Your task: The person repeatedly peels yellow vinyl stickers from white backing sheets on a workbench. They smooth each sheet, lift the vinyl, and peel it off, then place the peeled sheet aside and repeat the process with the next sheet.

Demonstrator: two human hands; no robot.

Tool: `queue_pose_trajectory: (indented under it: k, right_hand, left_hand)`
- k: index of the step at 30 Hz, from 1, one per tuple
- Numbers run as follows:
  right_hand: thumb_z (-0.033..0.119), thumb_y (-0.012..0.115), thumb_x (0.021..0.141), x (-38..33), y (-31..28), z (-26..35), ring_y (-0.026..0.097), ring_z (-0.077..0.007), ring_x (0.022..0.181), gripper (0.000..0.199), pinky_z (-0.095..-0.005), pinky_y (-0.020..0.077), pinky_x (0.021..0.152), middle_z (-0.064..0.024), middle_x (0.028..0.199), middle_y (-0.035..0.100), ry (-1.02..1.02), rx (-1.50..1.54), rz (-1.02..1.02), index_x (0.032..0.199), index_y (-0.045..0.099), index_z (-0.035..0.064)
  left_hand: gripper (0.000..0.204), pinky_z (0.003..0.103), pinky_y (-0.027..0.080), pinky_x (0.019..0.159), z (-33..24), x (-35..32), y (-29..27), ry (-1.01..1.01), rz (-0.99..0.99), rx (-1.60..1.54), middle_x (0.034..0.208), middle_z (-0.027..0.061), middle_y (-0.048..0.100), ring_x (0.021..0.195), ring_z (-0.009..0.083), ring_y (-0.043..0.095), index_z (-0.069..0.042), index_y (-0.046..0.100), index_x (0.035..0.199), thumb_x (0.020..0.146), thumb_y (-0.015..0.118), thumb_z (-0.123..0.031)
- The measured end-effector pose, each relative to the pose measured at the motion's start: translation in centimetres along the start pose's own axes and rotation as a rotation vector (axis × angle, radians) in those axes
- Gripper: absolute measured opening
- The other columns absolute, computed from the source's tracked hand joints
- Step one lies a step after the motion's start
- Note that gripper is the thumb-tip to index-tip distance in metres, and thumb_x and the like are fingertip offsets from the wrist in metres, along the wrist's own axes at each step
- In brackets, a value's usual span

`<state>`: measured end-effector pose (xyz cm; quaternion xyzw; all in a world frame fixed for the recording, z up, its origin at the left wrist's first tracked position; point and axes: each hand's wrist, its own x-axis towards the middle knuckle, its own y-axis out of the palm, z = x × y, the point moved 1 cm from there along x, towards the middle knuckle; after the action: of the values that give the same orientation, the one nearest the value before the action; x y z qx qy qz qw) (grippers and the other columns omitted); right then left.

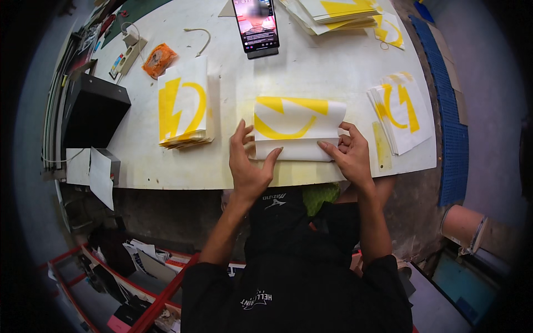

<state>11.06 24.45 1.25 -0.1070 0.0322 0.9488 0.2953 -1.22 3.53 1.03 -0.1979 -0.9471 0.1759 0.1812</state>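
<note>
Squarely between both hands [251, 171] lies a folded white-and-yellow sheet [300, 123], held at both sides.

The left hand [250, 166] and the right hand [352, 155] hold two sides of a folded, yellow-printed white sheet [300, 119] on the table [233, 72]; a phone [256, 28] stands farther away.

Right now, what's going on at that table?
A person has both hands on a folded white sheet with yellow print: the left hand at its left end, the right hand at its right, thumbs on the strip nearest the person. Similar yellow-and-white pieces are piled to the left and right. A phone stands beyond the sheet.
</note>
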Motion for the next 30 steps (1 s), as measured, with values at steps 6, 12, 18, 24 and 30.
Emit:
queue_pose_trajectory:
  k: [6, 12, 18, 24, 30]
  right_hand:
    - [0.007, 0.081, 0.090, 0.7, 0.4, 0.4, 0.073, -0.0142, 0.077, 0.056, -0.0258, 0.0567, 0.060, -0.0181, 0.094, 0.076, 0.084, -0.125, -0.040, 0.134, 0.052, -0.0099]
    - [0.006, 0.081, 0.087, -0.8, 1.0, 1.4, 0.070, -0.0212, 0.076, 0.058, -0.0328, 0.0567, 0.065, -0.0167, 0.096, 0.071, -0.176, -0.520, -0.252, 0.137, 0.055, -0.0062]
    - [0.005, 0.078, 0.084, -4.4, 2.8, 0.1, 0.066, -0.0330, 0.099, 0.032, -0.0415, 0.0537, 0.087, -0.0155, 0.107, 0.067, -0.705, -0.831, -0.169, 0.115, 0.072, -0.0004]
    - [0.008, 0.077, 0.085, -5.0, 2.9, -2.2, 0.065, -0.0287, 0.116, 0.028, -0.0498, 0.0433, 0.109, -0.0089, 0.117, 0.072, -0.744, -0.981, -0.080, 0.112, 0.075, 0.0029]
    - [0.007, 0.077, 0.085, -6.5, 2.9, -3.2, 0.066, -0.0275, 0.116, 0.023, -0.0515, 0.0391, 0.113, -0.0078, 0.117, 0.074, -0.787, -0.980, -0.107, 0.108, 0.077, 0.0038]
  left_hand:
    - [0.040, 0.053, 0.041, 0.113, -1.6, -2.4, 1.2, 0.497, 0.190, 0.542, 0.136, 0.0107, 0.067, 0.133, 0.0356, 0.056, -0.009, 0.073, 0.125, 0.086, 0.082, -0.017]
    - [0.043, 0.051, 0.041, 0.111, -0.4, -2.2, 1.9, 0.441, 0.231, 0.550, 0.132, 0.0086, 0.069, 0.126, 0.0325, 0.059, -0.009, 0.072, 0.128, 0.086, 0.080, -0.016]
    - [0.040, 0.046, 0.050, 0.101, -0.8, -2.1, 2.0, 0.425, 0.245, 0.523, 0.125, 0.0096, 0.073, 0.115, 0.0319, 0.064, -0.005, 0.073, 0.124, 0.086, 0.079, -0.011]
    - [0.040, 0.049, 0.050, 0.108, -0.6, -3.7, 1.2, 0.426, 0.280, 0.548, 0.132, 0.0134, 0.071, 0.120, 0.0329, 0.067, -0.003, 0.072, 0.127, 0.088, 0.077, -0.011]
    - [0.037, 0.050, 0.046, 0.112, -0.6, -6.0, 0.7, 0.416, 0.295, 0.557, 0.135, 0.0143, 0.070, 0.128, 0.0326, 0.064, -0.003, 0.072, 0.127, 0.092, 0.075, -0.015]
